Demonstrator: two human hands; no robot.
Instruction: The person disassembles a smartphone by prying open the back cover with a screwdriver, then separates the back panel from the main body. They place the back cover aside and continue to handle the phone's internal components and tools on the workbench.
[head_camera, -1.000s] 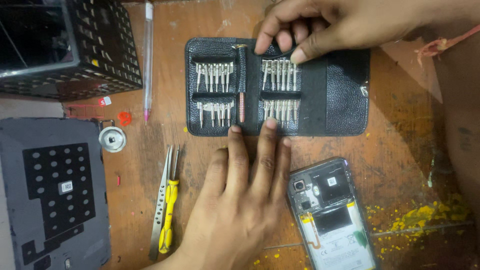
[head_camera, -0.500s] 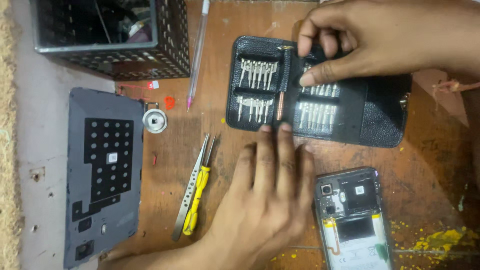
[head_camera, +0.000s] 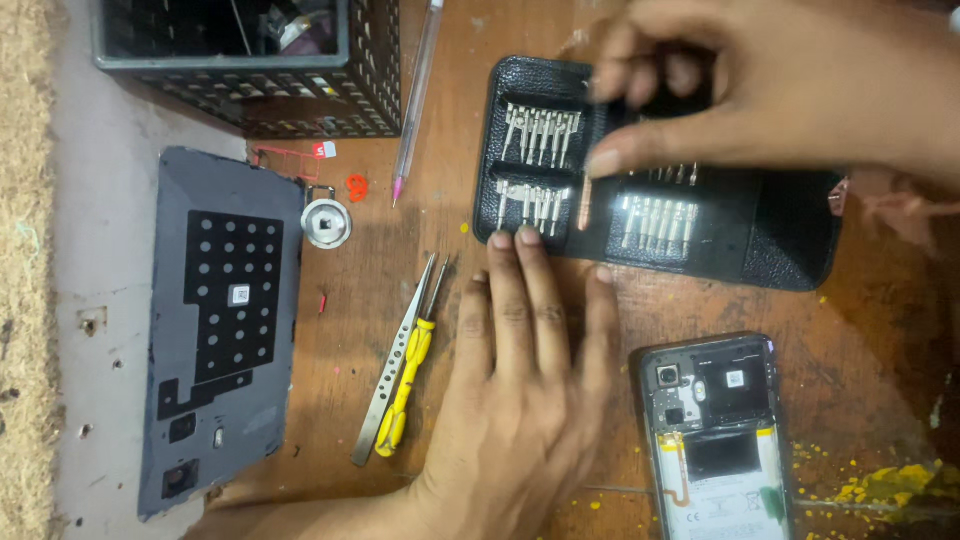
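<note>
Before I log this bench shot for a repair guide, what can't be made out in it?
- Upper right row of bits in the black bit case: covered by the blurred right hand.
- Opened phone: its lower part is cut off by the bottom edge.
- Black mesh basket: cropped at the top, contents dark.
- Left hand hides the table beneath it.

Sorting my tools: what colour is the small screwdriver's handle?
Yellow; the screwdriver shows only in the head view.

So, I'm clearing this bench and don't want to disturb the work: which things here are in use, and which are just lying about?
In use:
left hand, flat beside the bit case
right hand, at the bits

Lying about:
opened phone
back cover
yellow screwdriver
tweezers
pen
black basket
</note>
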